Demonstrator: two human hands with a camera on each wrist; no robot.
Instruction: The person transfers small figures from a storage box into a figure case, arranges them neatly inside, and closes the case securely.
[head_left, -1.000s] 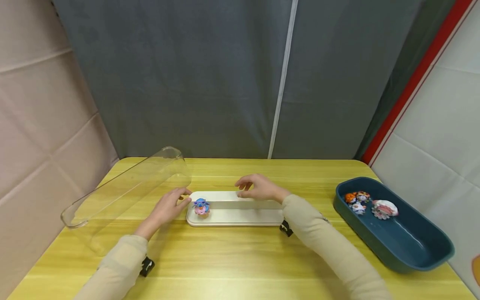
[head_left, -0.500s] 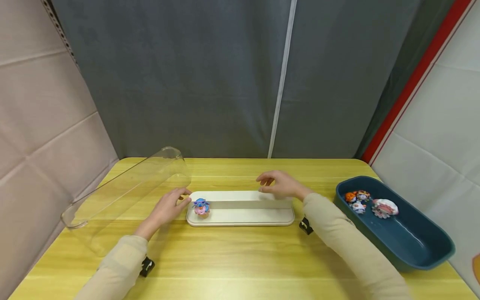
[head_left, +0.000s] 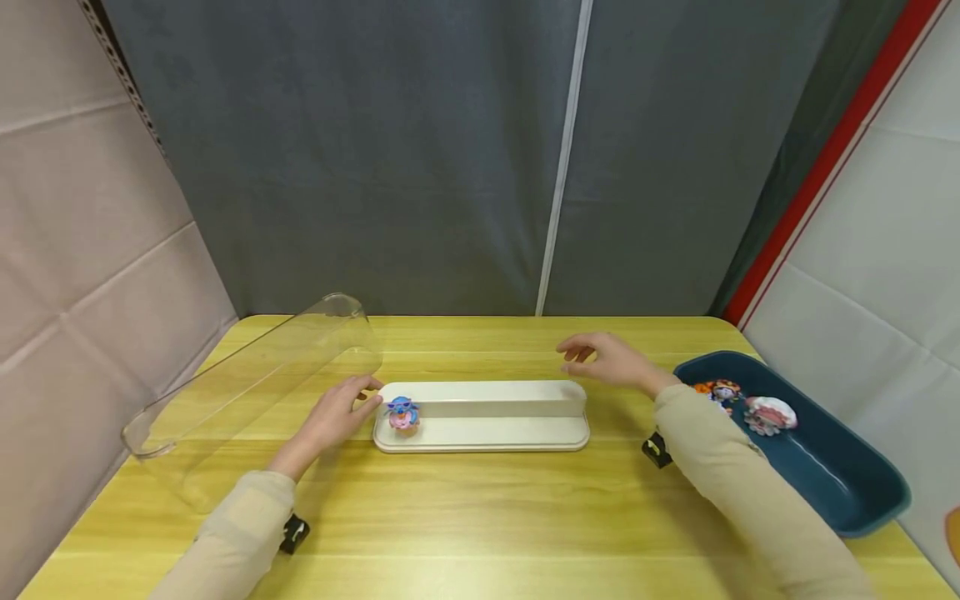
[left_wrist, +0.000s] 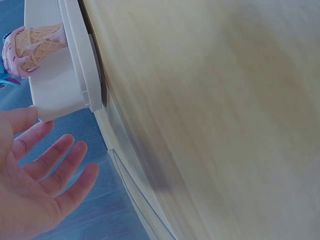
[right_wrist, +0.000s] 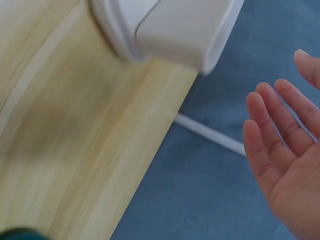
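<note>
A white stepped display base (head_left: 487,432) lies on the table, with a small figurine (head_left: 403,417) upright on its left end. In the left wrist view that figurine (left_wrist: 40,47) shows an ice-cream-cone body with pink drips. My left hand (head_left: 337,417) is at the base's left end, thumb and forefinger at its corner, the other fingers loosely spread. My right hand (head_left: 609,360) hovers past the base's right end, holding nothing, its fingers relaxed in the right wrist view. Farther right, a dark teal bin (head_left: 832,475) holds several small figurines, partly hidden by my right sleeve.
A clear plastic cover (head_left: 262,375) lies slantwise on the left of the wooden table (head_left: 465,525), beside my left forearm. A grey curtain (head_left: 405,167) hangs behind the table's far edge. White padded walls stand at both sides.
My right hand has moved right, from above the middle of the base to beyond its right end, toward the bin. My left hand, the base and its figurine have stayed put.
</note>
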